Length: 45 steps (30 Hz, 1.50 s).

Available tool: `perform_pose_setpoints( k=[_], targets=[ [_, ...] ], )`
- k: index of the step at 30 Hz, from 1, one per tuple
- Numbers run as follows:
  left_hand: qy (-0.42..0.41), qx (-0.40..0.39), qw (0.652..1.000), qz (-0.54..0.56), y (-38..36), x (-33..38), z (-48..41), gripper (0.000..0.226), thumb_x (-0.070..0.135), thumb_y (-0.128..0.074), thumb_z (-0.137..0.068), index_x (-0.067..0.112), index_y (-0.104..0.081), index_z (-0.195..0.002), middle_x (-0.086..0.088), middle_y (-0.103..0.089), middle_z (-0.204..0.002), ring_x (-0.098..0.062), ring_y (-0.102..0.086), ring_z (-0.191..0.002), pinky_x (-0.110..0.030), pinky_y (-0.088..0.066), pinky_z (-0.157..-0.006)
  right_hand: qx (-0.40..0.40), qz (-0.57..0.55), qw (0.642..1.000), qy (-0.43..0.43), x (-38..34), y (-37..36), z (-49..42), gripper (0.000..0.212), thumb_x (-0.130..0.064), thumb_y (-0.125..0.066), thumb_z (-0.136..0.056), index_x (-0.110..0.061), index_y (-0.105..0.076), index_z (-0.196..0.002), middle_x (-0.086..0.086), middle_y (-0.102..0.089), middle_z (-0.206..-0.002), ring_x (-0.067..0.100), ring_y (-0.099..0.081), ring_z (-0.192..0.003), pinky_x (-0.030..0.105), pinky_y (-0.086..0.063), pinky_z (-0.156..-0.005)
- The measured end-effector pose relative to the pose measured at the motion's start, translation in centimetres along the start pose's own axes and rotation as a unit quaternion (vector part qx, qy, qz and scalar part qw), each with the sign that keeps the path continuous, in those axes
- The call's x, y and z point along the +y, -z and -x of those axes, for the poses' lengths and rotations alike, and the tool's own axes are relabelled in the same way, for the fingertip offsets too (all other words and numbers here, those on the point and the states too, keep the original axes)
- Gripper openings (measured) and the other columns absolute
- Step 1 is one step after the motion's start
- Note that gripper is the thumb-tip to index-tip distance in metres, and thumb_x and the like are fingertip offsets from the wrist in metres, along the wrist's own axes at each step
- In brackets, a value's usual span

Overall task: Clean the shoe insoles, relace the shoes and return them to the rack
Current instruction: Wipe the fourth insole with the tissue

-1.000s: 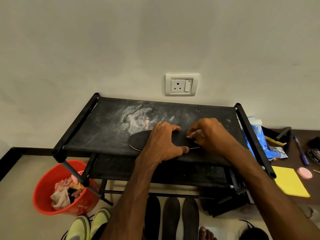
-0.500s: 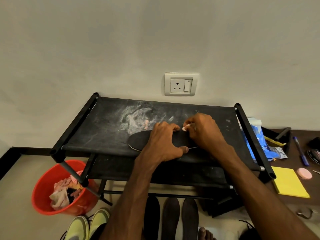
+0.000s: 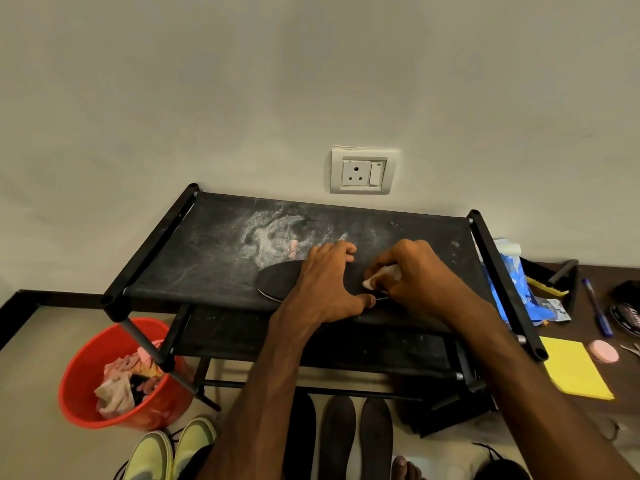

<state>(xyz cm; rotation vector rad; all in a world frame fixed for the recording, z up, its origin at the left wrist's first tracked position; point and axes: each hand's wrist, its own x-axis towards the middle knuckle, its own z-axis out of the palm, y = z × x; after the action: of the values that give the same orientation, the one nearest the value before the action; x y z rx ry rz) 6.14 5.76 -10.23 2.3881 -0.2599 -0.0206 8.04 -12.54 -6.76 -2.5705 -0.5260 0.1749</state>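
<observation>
2 bare hands meet on the top shelf of a black shoe rack (image 3: 194, 271), whose fabric carries a whitish dusty smear. The left hand (image 3: 325, 285) lies palm-down across a dark insole (image 3: 280, 280) that rests flat on that shelf. Its fingers reach over to the far edge and its thumb stretches along the near edge, pressing the insole down. The right hand (image 3: 415, 275), just beside it, has its fingers curled round a small whitish wad (image 3: 381, 278) (cloth or tissue, I cannot tell), whose tip touches the insole. 3 more dark insoles (image 3: 337, 434) lie side by side on the floor below, near a pair of yellow-green shoes (image 3: 194, 441) and a red bucket (image 3: 79, 382) holding rags.
</observation>
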Motion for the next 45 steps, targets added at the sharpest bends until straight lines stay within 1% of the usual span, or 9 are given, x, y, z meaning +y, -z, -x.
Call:
perform_pose_setpoints(
  k=[7,15,18,24,29,33,36,40,45],
  targets=[
    [0.007,-0.01,1.0,0.005,0.2,0.2,0.1,0.095,0.042,-0.088,-0.071,0.02,-0.036,-0.148,0.007,-0.052,-0.132,-0.018,-0.038,-0.127,-0.032,-0.036,-0.108,0.116,0.042,0.991,-0.045,-0.4,-2.2,-2.8,0.025,-0.005,-0.07,-0.088,-0.021,-0.08,-0.104,0.007,-0.075,-0.096,0.024,-0.07,-0.086,0.04,-0.06,-0.076],
    [0.004,-0.015,1.0,0.009,0.3,0.0,-0.2,0.117,0.041,-0.091,-0.066,0.017,-0.021,-0.156,0.0,-0.043,-0.145,-0.021,-0.038,-0.134,-0.039,-0.034,-0.115,-0.012,-0.005,0.999,0.047,0.1,-0.3,0.2,0.022,-0.004,-0.077,-0.084,-0.024,-0.083,-0.092,-0.007,-0.078,-0.087,0.005,-0.072,-0.078,0.031,-0.062,-0.075],
    [-0.005,-0.018,1.0,0.013,0.3,0.0,-0.1,0.113,0.042,-0.09,-0.068,0.017,-0.023,-0.156,0.001,-0.044,-0.143,-0.019,-0.038,-0.133,-0.039,-0.035,-0.114,-0.045,-0.024,0.998,0.048,0.1,0.5,0.6,0.019,-0.007,-0.078,-0.084,-0.025,-0.082,-0.088,-0.009,-0.077,-0.082,0.003,-0.072,-0.078,0.034,-0.062,-0.075],
    [-0.028,-0.022,0.999,-0.04,1.2,-0.4,0.1,0.085,0.046,-0.087,-0.071,0.025,-0.046,-0.143,0.002,-0.047,-0.138,-0.019,-0.038,-0.132,-0.031,-0.035,-0.108,-0.003,-0.052,0.998,0.017,0.4,-0.2,-0.1,0.011,-0.017,-0.082,-0.086,-0.028,-0.082,-0.089,-0.01,-0.077,-0.085,0.002,-0.071,-0.08,0.034,-0.063,-0.076],
    [0.071,-0.03,0.986,-0.15,4.3,-1.3,1.0,0.1,0.072,-0.081,-0.06,0.036,-0.041,-0.145,0.002,-0.036,-0.147,-0.023,-0.029,-0.138,-0.046,-0.028,-0.115,-0.011,-0.074,0.997,-0.018,0.0,0.0,0.2,0.001,-0.024,-0.082,-0.086,-0.025,-0.082,-0.086,-0.006,-0.076,-0.08,0.005,-0.071,-0.076,0.035,-0.062,-0.076],
    [0.085,-0.037,0.99,-0.107,5.3,-2.4,1.6,0.109,0.09,-0.066,-0.035,0.042,-0.05,-0.132,0.008,-0.05,-0.135,-0.019,-0.041,-0.129,-0.05,-0.037,-0.111,-0.003,-0.068,0.997,-0.039,0.1,0.5,0.4,0.001,-0.024,-0.081,-0.087,-0.023,-0.082,-0.087,-0.006,-0.076,-0.076,0.007,-0.071,-0.073,0.032,-0.062,-0.073],
    [0.056,-0.021,0.996,-0.065,4.5,-2.4,1.4,0.105,0.087,-0.068,-0.036,0.04,-0.057,-0.129,0.011,-0.052,-0.127,-0.015,-0.043,-0.124,-0.042,-0.039,-0.109,0.036,-0.059,0.996,-0.057,0.6,0.9,0.3,0.004,-0.023,-0.079,-0.089,-0.025,-0.081,-0.092,-0.007,-0.076,-0.084,0.007,-0.07,-0.08,0.027,-0.059,-0.076],
    [0.025,-0.02,0.999,-0.035,2.7,-1.5,0.8,0.092,0.07,-0.087,-0.053,0.034,-0.059,-0.133,0.009,-0.052,-0.13,-0.014,-0.041,-0.126,-0.033,-0.036,-0.108,0.052,-0.032,0.993,-0.103,1.8,0.5,-0.5,0.007,-0.024,-0.079,-0.087,-0.03,-0.08,-0.088,-0.008,-0.075,-0.091,0.008,-0.068,-0.085,0.034,-0.06,-0.081],
    [0.031,-0.015,0.998,-0.05,2.2,-1.3,0.4,0.092,0.068,-0.088,-0.056,0.032,-0.059,-0.135,0.005,-0.052,-0.133,-0.018,-0.039,-0.129,-0.038,-0.034,-0.113,0.109,-0.007,0.987,-0.121,2.6,-0.2,-1.2,0.016,-0.016,-0.072,-0.09,-0.03,-0.08,-0.091,-0.005,-0.075,-0.093,0.011,-0.068,-0.084,0.039,-0.061,-0.082]
  ],
)
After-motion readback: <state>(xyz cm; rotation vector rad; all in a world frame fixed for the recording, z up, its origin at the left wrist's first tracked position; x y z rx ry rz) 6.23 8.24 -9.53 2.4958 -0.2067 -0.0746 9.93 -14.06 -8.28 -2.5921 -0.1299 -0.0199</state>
